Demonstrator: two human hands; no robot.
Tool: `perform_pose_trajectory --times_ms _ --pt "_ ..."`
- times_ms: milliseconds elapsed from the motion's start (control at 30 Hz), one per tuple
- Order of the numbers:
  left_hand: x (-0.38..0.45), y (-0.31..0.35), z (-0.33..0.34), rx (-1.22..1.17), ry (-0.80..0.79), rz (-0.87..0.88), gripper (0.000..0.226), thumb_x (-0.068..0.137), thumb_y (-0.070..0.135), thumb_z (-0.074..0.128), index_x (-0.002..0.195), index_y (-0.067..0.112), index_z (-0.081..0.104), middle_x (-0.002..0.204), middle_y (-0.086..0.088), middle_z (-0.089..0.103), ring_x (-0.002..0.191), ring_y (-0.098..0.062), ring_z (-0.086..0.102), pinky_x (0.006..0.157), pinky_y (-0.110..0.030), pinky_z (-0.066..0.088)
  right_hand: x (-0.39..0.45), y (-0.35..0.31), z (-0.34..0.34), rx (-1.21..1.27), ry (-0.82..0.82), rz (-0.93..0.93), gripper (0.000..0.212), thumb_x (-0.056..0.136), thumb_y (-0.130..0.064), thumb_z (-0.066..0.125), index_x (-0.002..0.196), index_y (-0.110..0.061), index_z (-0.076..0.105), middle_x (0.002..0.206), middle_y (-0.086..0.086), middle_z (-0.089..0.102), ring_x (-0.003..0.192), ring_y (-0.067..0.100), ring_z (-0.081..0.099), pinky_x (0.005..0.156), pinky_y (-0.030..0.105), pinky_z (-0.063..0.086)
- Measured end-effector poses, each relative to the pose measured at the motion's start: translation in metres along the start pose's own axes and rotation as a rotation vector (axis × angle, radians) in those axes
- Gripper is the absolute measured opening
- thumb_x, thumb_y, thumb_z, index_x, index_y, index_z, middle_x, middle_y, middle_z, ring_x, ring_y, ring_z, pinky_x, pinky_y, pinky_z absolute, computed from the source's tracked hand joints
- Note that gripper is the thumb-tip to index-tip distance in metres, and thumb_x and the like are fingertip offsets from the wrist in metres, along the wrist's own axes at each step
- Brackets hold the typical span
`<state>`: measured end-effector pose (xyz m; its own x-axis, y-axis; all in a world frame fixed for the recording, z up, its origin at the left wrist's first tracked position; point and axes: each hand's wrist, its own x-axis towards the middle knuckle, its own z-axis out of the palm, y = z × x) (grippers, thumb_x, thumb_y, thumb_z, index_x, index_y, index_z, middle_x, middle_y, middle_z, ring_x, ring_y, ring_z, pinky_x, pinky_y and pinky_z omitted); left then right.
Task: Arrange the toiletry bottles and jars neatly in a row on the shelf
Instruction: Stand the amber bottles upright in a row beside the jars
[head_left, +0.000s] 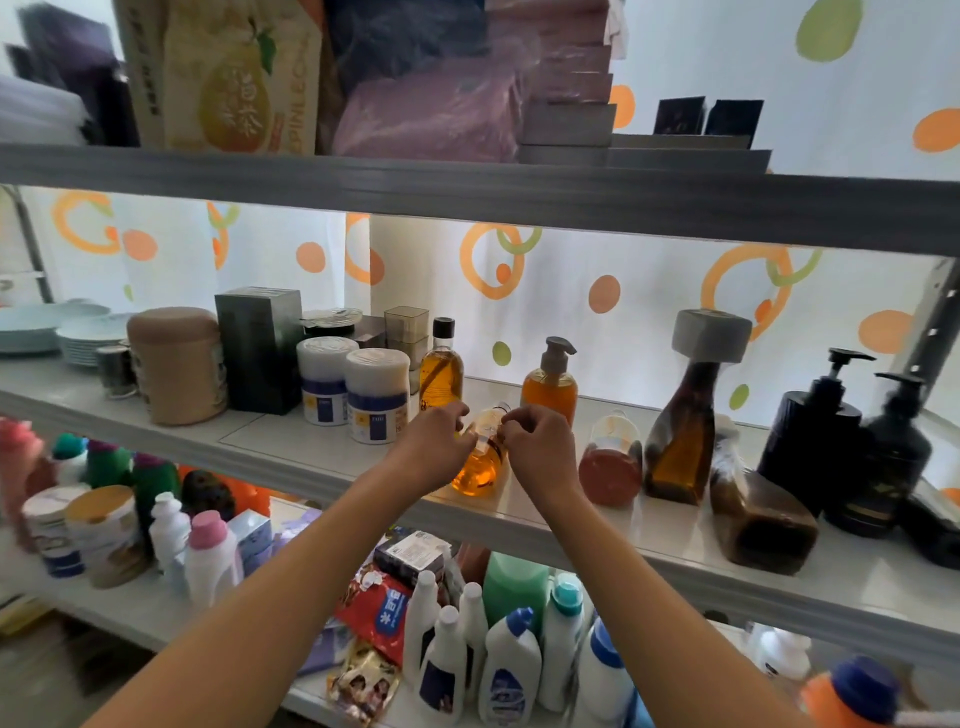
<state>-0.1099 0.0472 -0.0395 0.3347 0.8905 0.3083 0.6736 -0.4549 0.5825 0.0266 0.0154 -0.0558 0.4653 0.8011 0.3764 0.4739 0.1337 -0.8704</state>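
Note:
An orange-filled clear bottle (480, 457) lies on its side near the front of the middle shelf (311, 452). My left hand (434, 441) and my right hand (537, 441) close on it from either side, fingers pinched around its upper part. Behind it stand a black-capped amber bottle (440, 366) and an orange pump bottle (550, 382). Two white jars (353, 384) stand to the left. On the right, a red-filled bottle (610, 462) and a brown bottle (758, 519) lie tipped over, and a tall amber bottle with a grey cap (685, 415) stands between them.
Two black pump bottles (852, 441) stand at the far right of the shelf. A beige canister (179, 364), a dark box (260, 348) and stacked plates (88, 338) fill the left. The lower shelf holds several white bottles (509, 665).

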Motion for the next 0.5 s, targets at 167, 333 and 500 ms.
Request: perform_pose_trajectory --times_ms 167,333,500 --pt "0.009 0.005 0.015 0.081 -0.001 -0.07 0.051 0.093 0.044 0.053 0.132 0.011 0.049 0.127 -0.009 0.06 0.11 -0.025 0.058 0.08 -0.031 0.047 0.002 0.01 0.001 0.014 0.064 0.093 0.015 0.086 -0.019 0.055 0.087 -0.018 0.069 0.086 0.0 0.07 0.082 0.018 0.064 0.069 0.028 0.045" --pt "0.013 0.007 0.024 0.224 -0.029 -0.032 0.052 0.088 0.054 0.054 0.115 0.01 0.056 0.098 -0.006 0.065 0.087 -0.021 0.062 0.067 -0.03 0.052 0.0 0.021 0.004 0.055 -0.023 0.145 0.017 0.086 -0.019 0.056 0.074 -0.03 0.062 0.083 -0.001 0.068 0.084 0.021 0.066 0.075 0.044 0.059" --pt "0.018 0.017 0.022 0.291 -0.072 -0.086 0.053 0.078 0.063 0.061 0.085 0.011 0.058 0.069 0.0 0.051 0.067 -0.016 0.054 0.048 -0.023 0.035 -0.001 0.028 0.002 0.089 -0.053 0.166 0.02 0.085 -0.015 0.054 0.072 -0.026 0.065 0.083 0.004 0.069 0.084 0.024 0.067 0.076 0.05 0.059"
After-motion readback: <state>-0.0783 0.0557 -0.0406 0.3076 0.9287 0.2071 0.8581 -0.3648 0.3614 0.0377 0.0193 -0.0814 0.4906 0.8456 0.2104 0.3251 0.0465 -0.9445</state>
